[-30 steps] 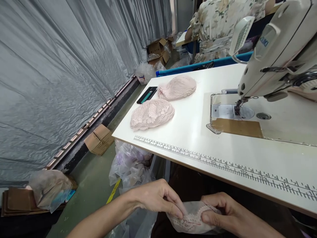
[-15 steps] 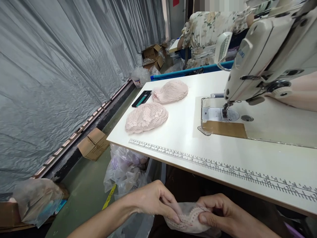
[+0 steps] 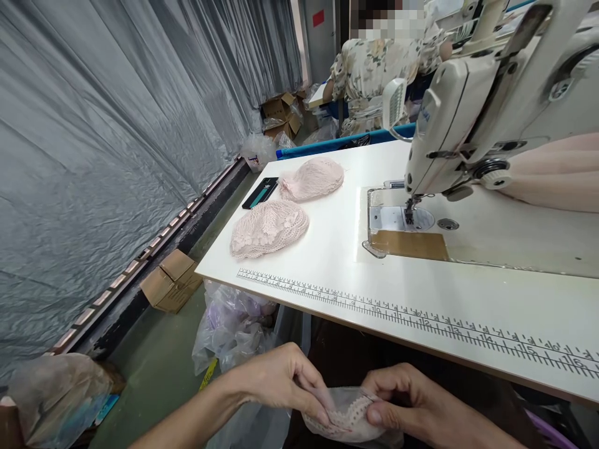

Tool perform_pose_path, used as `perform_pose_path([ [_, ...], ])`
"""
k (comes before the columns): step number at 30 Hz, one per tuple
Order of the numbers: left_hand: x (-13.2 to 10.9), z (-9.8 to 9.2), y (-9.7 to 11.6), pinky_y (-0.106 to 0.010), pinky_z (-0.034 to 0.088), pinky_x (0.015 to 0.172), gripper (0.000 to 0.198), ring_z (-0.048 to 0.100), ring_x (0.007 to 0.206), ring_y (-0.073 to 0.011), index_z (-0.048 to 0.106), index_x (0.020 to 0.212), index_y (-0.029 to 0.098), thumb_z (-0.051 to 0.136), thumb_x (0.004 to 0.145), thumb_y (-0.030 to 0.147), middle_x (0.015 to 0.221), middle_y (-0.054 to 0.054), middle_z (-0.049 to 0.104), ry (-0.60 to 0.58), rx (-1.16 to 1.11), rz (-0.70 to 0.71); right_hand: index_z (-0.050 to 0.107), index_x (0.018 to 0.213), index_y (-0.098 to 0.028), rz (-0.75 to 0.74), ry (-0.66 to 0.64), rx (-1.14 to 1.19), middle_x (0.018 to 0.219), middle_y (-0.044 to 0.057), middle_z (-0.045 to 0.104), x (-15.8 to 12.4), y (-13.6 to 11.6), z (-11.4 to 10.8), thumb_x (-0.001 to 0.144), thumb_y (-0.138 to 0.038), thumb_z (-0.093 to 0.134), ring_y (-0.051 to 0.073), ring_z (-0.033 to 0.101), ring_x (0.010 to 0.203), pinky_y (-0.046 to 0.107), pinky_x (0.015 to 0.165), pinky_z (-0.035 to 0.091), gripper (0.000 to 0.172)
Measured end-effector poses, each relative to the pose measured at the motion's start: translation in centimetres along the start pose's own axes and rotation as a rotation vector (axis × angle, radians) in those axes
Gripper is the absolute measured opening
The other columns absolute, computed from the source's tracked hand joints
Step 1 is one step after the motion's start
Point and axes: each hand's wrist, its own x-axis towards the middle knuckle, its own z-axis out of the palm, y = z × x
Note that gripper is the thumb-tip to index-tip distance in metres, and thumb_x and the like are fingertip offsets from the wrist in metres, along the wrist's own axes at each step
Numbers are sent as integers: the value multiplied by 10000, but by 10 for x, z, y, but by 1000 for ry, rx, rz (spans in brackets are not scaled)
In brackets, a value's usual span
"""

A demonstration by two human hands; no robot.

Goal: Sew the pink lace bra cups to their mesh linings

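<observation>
Low in the view, just in front of the table's edge, a pale, sheer piece of lace-trimmed fabric (image 3: 350, 419) is stretched between both hands. My left hand (image 3: 289, 381) pinches its left side between thumb and fingers. On the opposite side my right hand (image 3: 403, 399) grips it, thumb on top and fingers behind. A scalloped lace border with small holes runs across the piece, and a thin reddish line shows near my left fingertips. Two similar domed pink lace pieces, a near one (image 3: 270, 229) and a far one (image 3: 314, 178), lie on the white table (image 3: 327, 243).
A sewing machine (image 3: 449, 125) stands on the right of the table, with pink fabric (image 3: 556, 171) behind it. A black and teal flat item (image 3: 260, 193) lies by the lace pieces. Plastic bags (image 3: 234, 318) and a cardboard box (image 3: 171, 280) sit on the floor left. Another person sits beyond.
The view has shifted slightly, so the table and machine appear further left and a little lower. Both hands keep their hold on the lace-trimmed fabric with almost the same grip.
</observation>
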Motion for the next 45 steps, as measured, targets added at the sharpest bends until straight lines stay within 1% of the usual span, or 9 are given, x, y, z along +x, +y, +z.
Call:
perform_pose_path([
  [6,4,-9,12,-172,497,658,298,669,688,-129,753,878,185,765,673,400,766,-14,733,-10,54,7,567,644,-160,-10,26,-1,569,-34,442,-1,-2,1,702,-595,653,109,398,551,224,523,308,447],
  [11,11,-10,31,-138,463,641,218,651,690,-110,753,878,190,757,699,314,735,11,723,-47,113,13,665,750,-189,35,5,-97,655,-29,491,-4,-22,-1,679,-501,695,128,385,630,235,582,291,322],
  [13,15,-10,32,-134,460,663,191,644,690,-99,751,870,192,750,710,296,720,22,715,-82,105,9,646,702,-184,61,26,-136,622,-31,468,-4,-25,-4,711,-511,661,122,359,600,238,562,272,328],
  [20,26,-11,0,-180,517,713,385,646,658,-104,752,824,169,812,581,462,677,12,692,-184,-189,-19,607,662,-174,103,-6,-84,606,-45,413,-12,-11,-14,729,-526,674,102,322,583,229,539,236,365],
  [23,24,-9,-3,-146,511,714,330,649,684,-91,752,840,174,807,620,414,718,11,703,-214,-201,3,684,692,-159,140,-79,-59,603,-31,468,-10,-9,-7,666,-511,733,101,359,584,224,533,244,356],
  [27,18,-11,-7,-147,515,736,332,657,705,-92,745,889,171,793,649,396,747,14,709,-240,-240,10,688,630,-147,181,-58,-61,559,-24,469,-5,-10,0,665,-508,726,98,368,555,222,517,251,365],
  [33,20,-8,-36,-216,520,804,443,680,756,-150,745,873,152,820,564,460,730,5,708,-236,-205,-10,658,622,-162,235,-62,-118,562,-29,425,-6,-3,-5,638,-560,716,102,339,547,228,497,221,402],
  [38,20,-9,-33,-209,500,844,484,682,825,-166,747,895,154,785,583,523,753,2,712,-289,-162,42,643,595,-180,204,-48,-145,589,-21,458,-9,6,-10,678,-557,688,119,368,584,233,559,301,388],
  [45,17,-12,-32,-191,493,843,501,677,848,-161,740,942,150,765,617,531,790,0,714,-317,-129,68,667,605,-187,183,-51,-140,592,-20,472,-8,11,-9,689,-554,690,119,374,581,230,573,327,377],
])
